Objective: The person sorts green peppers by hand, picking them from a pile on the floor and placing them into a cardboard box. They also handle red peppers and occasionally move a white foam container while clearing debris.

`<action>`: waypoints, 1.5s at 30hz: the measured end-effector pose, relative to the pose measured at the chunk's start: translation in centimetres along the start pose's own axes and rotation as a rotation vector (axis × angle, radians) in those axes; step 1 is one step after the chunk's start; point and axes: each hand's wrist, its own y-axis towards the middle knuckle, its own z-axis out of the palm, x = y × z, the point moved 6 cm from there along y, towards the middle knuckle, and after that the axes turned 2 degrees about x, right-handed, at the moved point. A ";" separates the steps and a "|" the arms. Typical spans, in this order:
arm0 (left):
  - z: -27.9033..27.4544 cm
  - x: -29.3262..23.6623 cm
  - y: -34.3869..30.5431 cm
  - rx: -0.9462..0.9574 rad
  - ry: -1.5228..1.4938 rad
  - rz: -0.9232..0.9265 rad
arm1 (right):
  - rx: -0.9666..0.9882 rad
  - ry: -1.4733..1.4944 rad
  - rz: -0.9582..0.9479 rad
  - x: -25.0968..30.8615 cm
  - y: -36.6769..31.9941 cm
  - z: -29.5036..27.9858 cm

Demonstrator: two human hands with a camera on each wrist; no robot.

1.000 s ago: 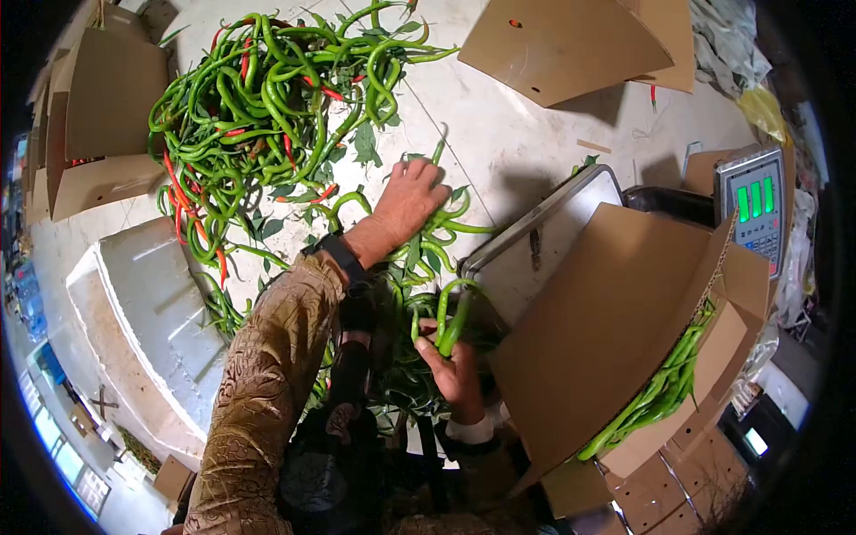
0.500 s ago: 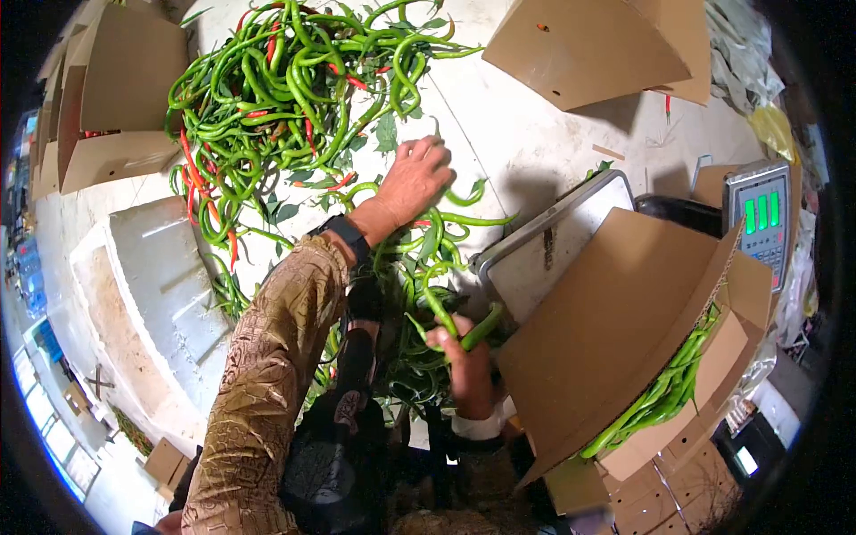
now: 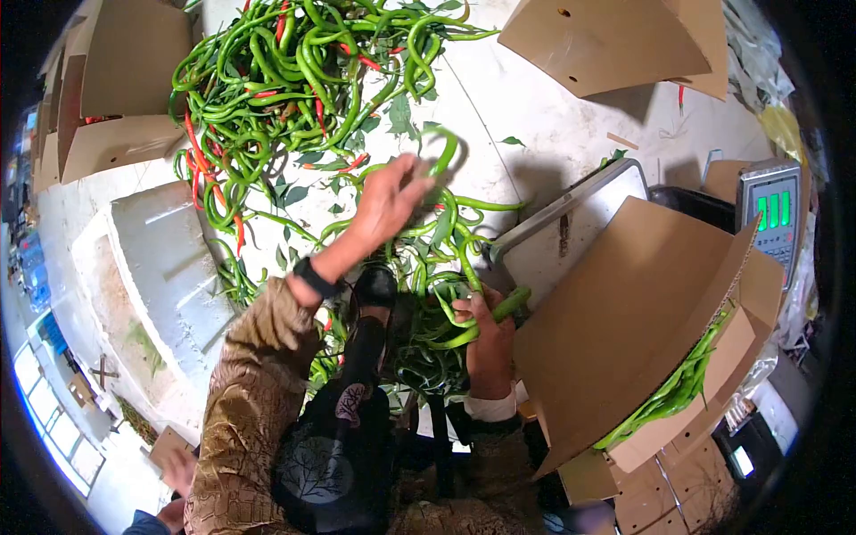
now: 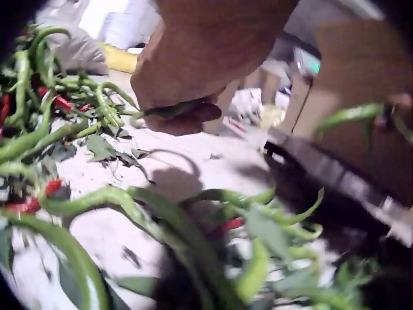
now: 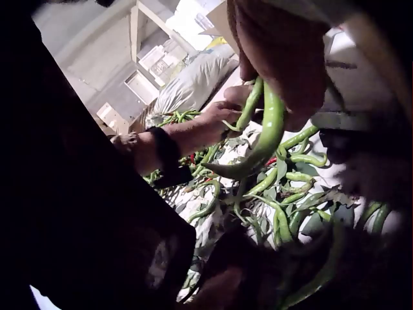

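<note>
The left hand [image 3: 390, 203] pinches a curved green pepper [image 3: 445, 152] above the white floor, below the large pile of green and red peppers [image 3: 294, 76]. In the left wrist view its fingers [image 4: 184, 119] close round that pepper. Near the big cardboard flap, the right hand [image 3: 489, 343] grips several green peppers [image 3: 512, 304]; their curved ends [image 5: 268, 132] hang from it in the right wrist view. Between and under the hands lie loose green peppers and leaves [image 3: 443, 230]. Part of the right hand's fingers is hidden behind the peppers.
A cardboard box [image 3: 637, 312] with green peppers stands at the right, beside a metal scale platform [image 3: 571, 223] and its lit display [image 3: 772, 210]. A white foam box [image 3: 174, 259] is at left. More cardboard boxes [image 3: 606, 45] stand at the back. Another person's hand [image 3: 178, 471] shows lower left.
The left hand has lifted a pepper off the floor, where it earlier reached down. My right hand has moved slightly right, still gripping peppers. Another person's hand has come into view at lower left.
</note>
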 end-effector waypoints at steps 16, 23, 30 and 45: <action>4.7 1.9 -1.4 -0.066 0.693 0.310 | 0.066 -0.571 0.002 -4.8 -0.6 -2.0; 4.1 -1.2 -6.7 0.135 0.429 0.068 | -0.052 -0.163 0.082 -3.8 -2.1 -1.9; 0.5 -1.6 -12.5 0.190 0.034 0.164 | 0.104 0.094 0.019 -1.4 -0.3 2.0; -4.8 9.2 -13.0 -0.083 0.726 0.009 | 0.526 0.328 0.117 0.2 -0.2 5.4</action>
